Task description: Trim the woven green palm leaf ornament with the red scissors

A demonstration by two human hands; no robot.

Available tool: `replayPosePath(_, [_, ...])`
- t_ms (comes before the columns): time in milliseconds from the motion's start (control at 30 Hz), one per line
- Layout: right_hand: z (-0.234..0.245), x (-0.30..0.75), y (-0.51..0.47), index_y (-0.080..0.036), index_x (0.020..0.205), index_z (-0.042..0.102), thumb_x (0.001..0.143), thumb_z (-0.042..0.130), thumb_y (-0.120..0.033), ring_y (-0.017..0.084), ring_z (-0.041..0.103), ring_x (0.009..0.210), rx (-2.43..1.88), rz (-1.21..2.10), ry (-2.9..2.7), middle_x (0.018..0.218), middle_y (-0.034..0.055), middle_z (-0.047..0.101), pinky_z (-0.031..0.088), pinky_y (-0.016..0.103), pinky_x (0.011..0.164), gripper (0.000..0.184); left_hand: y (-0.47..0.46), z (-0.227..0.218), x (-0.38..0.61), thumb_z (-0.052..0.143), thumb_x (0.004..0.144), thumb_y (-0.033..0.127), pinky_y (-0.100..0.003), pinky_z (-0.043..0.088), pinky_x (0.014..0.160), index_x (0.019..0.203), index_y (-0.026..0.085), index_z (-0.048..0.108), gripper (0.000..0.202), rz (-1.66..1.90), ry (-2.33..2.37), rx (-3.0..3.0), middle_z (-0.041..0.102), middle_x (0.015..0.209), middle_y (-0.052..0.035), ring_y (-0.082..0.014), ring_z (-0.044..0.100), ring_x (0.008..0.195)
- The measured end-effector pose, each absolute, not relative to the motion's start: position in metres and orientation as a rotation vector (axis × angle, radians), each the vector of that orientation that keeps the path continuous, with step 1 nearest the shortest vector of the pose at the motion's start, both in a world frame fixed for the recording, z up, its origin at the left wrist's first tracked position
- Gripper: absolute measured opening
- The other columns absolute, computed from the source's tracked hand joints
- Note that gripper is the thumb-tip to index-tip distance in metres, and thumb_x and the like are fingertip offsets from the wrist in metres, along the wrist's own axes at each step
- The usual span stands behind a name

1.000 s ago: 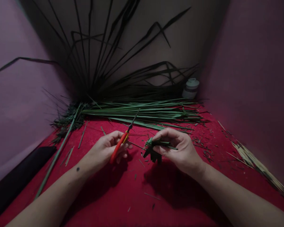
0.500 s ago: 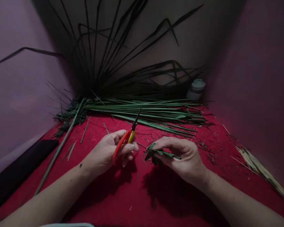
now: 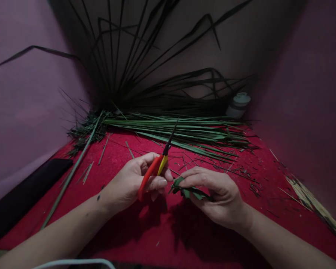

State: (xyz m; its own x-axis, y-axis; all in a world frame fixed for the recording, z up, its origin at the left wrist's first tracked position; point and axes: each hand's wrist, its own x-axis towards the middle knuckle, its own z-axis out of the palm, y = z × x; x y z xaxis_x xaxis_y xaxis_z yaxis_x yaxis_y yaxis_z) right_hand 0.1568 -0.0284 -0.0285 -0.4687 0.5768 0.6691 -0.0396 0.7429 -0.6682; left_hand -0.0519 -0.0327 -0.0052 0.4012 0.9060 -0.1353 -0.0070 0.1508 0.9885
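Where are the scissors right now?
In the head view, the scissors are in the left hand, left of the green leaf piece in the right hand.

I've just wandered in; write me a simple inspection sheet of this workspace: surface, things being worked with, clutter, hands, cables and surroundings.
Surface: red covering, flecked with bits.
Job's things: scissors with red and yellow handles; small green leaf piece, bent or folded.
Clutter: leaf scraps scattered about; long green strips lying across the back; pale sticks at right.
Hands: left hand holds the scissors, blades pointing away; right hand pinches the leaf piece.
Cables: none identifiable; a pale curved edge at the bottom is unclear.
Surroundings: pinkish side walls, dark fronds and a pale lidded container behind.
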Motion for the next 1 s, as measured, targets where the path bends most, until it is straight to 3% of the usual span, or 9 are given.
replayPosePath(133, [-0.036, 0.156, -0.03, -0.017, 0.106, 0.059, 0.069, 0.056, 0.006, 0.013, 0.065, 0.082, -0.495, 0.772, -1.905, 0.09, 0.005, 0.068, 0.053, 0.024, 0.076, 0.044, -0.037, -0.002, -0.049, 0.074, 0.07, 0.02, -0.015, 0.043, 0.045, 0.087, 0.017, 0.052, 0.028, 0.913, 0.973, 1.218, 0.062, 0.077, 0.0019, -0.0057, 0.051, 0.052])
replayPosePath(267, [-0.041, 0.154, -0.031, -0.02, 0.13, 0.043, 0.07, 0.056, 0.005, 0.012, 0.065, 0.086, -0.578, 0.832, -1.905, 0.095, 0.0039, 0.067, 0.053, 0.023, 0.078, 0.066, -0.043, -0.001, -0.043, 0.072, 0.071, 0.014, -0.014, 0.046, 0.053, 0.086, 0.018, 0.051, 0.027, 0.992, 0.967, 1.273, 0.063, 0.079, 0.0028, -0.0062, 0.055, 0.061])
replayPosePath(467, [-0.047, 0.151, -0.031, -0.025, 0.139, 0.029, 0.071, 0.055, 0.004, 0.011, 0.065, 0.084, -0.645, 0.88, -1.922, 0.094, 0.0011, 0.067, 0.052, 0.022, 0.077, 0.078, -0.048, -0.01, -0.041, 0.06, 0.076, 0.007, -0.019, 0.048, 0.067, 0.088, 0.02, 0.052, 0.02, 1.014, 0.99, 1.593, 0.058, 0.08, 0.0032, -0.0091, 0.059, 0.075])
replayPosePath(733, [-0.049, 0.15, -0.033, -0.021, 0.142, 0.027, 0.074, 0.055, -0.003, 0.013, 0.064, 0.075, -0.688, 0.838, -1.999, 0.092, 0.004, 0.067, 0.053, 0.026, 0.074, 0.076, -0.049, -0.025, -0.04, 0.047, 0.067, -0.009, -0.014, 0.044, 0.071, 0.101, 0.027, 0.05, 0.049, 1.006, 1.034, 1.97, 0.06, 0.087, 0.0069, -0.006, 0.058, 0.079])
replayPosePath(867, [-0.047, 0.149, -0.031, -0.021, 0.138, 0.034, 0.075, 0.055, -0.006, 0.011, 0.062, 0.071, -0.719, 1.012, -1.888, 0.085, 0.0018, 0.066, 0.052, 0.025, 0.069, 0.067, -0.046, -0.017, -0.034, 0.056, 0.071, 0.001, -0.015, 0.047, 0.065, 0.091, 0.021, 0.052, 0.029, 1.04, 1.074, 1.589, 0.062, 0.08, 0.005, -0.0075, 0.059, 0.073])
replayPosePath(1000, [-0.042, 0.147, -0.029, -0.019, 0.115, 0.057, 0.074, 0.059, -0.011, 0.012, 0.063, 0.074, -0.804, 1.247, -1.712, 0.084, 0.0023, 0.066, 0.051, 0.025, 0.068, 0.041, -0.038, -0.009, -0.033, 0.07, 0.067, 0.009, -0.012, 0.045, 0.057, 0.084, 0.018, 0.054, 0.025, 1.039, 1.042, 1.212, 0.061, 0.07, 0.0057, -0.0051, 0.057, 0.063])
